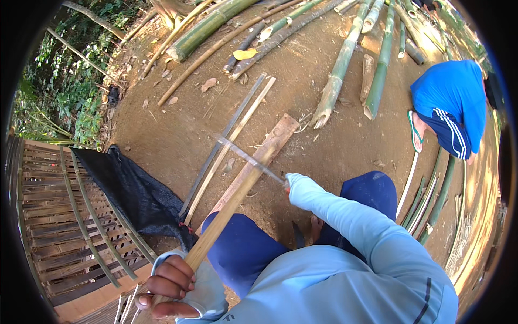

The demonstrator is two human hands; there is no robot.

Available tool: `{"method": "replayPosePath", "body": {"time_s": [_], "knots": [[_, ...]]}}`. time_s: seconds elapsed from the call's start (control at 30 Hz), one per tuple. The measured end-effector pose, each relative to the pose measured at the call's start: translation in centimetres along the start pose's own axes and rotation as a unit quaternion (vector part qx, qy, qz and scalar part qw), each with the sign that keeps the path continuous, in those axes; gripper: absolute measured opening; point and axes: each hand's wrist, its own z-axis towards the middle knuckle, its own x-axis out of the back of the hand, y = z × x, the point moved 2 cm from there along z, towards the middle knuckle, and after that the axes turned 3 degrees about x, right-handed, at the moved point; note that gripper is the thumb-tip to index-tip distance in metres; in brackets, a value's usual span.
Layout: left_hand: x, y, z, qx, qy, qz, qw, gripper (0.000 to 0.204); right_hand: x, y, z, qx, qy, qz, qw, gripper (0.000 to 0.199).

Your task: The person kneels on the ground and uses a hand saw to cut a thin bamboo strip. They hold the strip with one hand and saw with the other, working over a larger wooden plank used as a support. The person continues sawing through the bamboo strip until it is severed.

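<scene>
My left hand (171,289) grips the near end of a pale bamboo stick (226,208) that slants up and away toward the middle of the ground. A long thin knife blade (245,156) crosses the stick near its far end. My right hand (286,186) is almost wholly hidden by its light-blue sleeve and grips the blade's handle end. Both arms wear light-blue sleeves over dark blue trousers. Under the stick, a flat wooden plank (278,135) lies on the dirt.
Two thin bamboo strips (237,116) lie left of the plank. Several green bamboo poles (340,65) lie farther off. A black net (135,191) and a slatted bamboo panel (65,216) sit at left. A person in blue (450,102) crouches at right beside thin strips (426,200).
</scene>
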Motion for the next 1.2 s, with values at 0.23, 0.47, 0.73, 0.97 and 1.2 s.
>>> {"method": "replayPosePath", "body": {"time_s": [0.23, 0.47, 0.73, 0.97, 1.2], "knots": [[2.0, 0.3, -0.4, -0.016, 0.043, 0.036, 0.998, 0.039, 2.8, -7.6, -4.0, 0.169, -0.059, -0.045, 0.983, 0.021], [3.6, 0.3, -0.3, -0.013, -0.012, -0.010, 1.000, 0.042, 1.6, -3.3, 1.5, 0.034, -0.067, -0.063, 0.995, 0.020], [4.6, 0.5, 0.1, 0.020, -0.003, -0.008, 1.000, 0.043, 1.3, -2.3, 1.5, 0.019, -0.062, -0.005, 0.998, 0.019], [4.8, 0.9, -0.1, 0.019, -0.051, -0.014, 0.998, 0.044, -0.7, -1.2, 1.6, 0.020, -0.040, 0.001, 0.999, 0.023], [4.6, 1.0, -0.4, 0.010, 0.017, 0.012, 1.000, 0.041, 0.1, -3.7, -0.3, 0.126, -0.001, -0.036, 0.991, 0.018]]}}
